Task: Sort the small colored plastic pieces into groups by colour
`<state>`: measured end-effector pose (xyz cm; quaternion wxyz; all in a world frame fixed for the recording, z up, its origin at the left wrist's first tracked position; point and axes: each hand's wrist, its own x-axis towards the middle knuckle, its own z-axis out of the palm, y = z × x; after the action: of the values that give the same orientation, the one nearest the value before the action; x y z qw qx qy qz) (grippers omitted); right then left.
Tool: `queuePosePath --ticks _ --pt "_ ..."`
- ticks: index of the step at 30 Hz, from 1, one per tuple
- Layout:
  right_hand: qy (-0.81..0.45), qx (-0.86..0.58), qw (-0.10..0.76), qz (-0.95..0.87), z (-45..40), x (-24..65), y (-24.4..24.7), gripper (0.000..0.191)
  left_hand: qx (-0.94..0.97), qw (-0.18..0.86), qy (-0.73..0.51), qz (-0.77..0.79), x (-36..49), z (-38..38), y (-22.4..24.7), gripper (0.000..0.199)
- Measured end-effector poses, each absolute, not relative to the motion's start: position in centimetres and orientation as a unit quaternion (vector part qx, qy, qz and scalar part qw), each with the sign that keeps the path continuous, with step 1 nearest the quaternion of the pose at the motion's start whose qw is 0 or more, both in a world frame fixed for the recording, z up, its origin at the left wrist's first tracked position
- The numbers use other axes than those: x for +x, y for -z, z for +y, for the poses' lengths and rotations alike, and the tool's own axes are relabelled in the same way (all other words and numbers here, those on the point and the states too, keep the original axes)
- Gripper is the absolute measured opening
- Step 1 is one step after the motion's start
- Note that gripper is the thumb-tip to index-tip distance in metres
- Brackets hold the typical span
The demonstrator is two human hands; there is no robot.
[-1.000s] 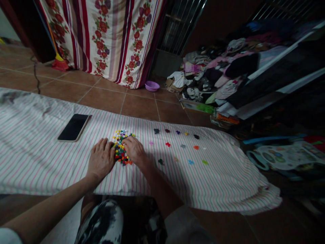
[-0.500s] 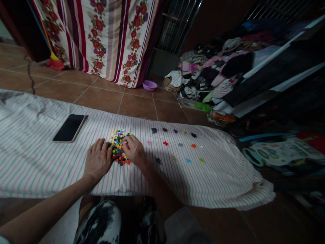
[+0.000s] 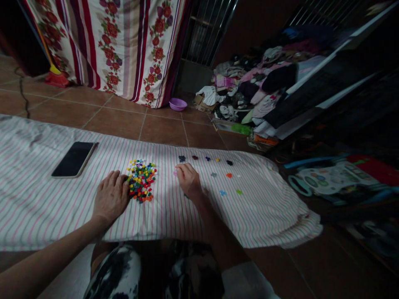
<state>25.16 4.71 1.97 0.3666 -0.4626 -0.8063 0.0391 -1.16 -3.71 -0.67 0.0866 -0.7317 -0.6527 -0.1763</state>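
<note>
A heap of tiny multicoloured plastic blocks (image 3: 141, 182) lies on the striped cloth. My left hand (image 3: 111, 193) rests flat along its left side, fingers stretched out and touching the edge. To the right of the heap, my right hand (image 3: 189, 180) hovers with its fingers pinched; whatever is in them is hidden. Close to its fingertips are a pink cluster (image 3: 175, 173) and a dark grey cluster (image 3: 181, 158). Further right, small single-colour groups sit in rows, among them black (image 3: 229, 162), orange (image 3: 229, 175), light blue (image 3: 223, 192) and lime green (image 3: 239, 192). My right hand and forearm cover some groups.
A phone (image 3: 73, 160) lies on the cloth at the left. Beyond the cloth's far edge, a purple basin (image 3: 178, 104) and a red broom (image 3: 57, 79) stand on the tiled floor. Clothes (image 3: 240, 87) are heaped at the back right.
My right hand has left the heap and moved right, to the sorted groups. My left hand stays beside the heap. The whole view has shifted slightly.
</note>
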Motion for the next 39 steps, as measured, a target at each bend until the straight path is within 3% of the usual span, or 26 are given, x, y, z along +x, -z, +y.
queuePosePath --ticks 14,22,30,39 --pt "0.044 -0.595 0.369 -0.713 4.5 38.7 -2.9 0.029 -0.758 0.119 0.155 -0.622 -1.5 -3.6 1.0 0.031" --pt "0.027 -0.666 0.384 -0.639 4.7 46.7 -2.8 0.034 -0.764 0.130 0.148 -0.615 -1.6 -3.7 1.1 0.033" --pt "-0.008 -0.780 0.312 -0.542 4.6 52.0 -2.6 0.033 -0.761 0.133 0.144 -0.619 -1.5 -3.7 1.2 0.039" --pt "-0.020 -0.813 0.211 -0.542 6.0 52.2 -2.5 0.038 -0.757 0.143 0.137 -0.623 -1.5 -3.8 1.1 0.040"
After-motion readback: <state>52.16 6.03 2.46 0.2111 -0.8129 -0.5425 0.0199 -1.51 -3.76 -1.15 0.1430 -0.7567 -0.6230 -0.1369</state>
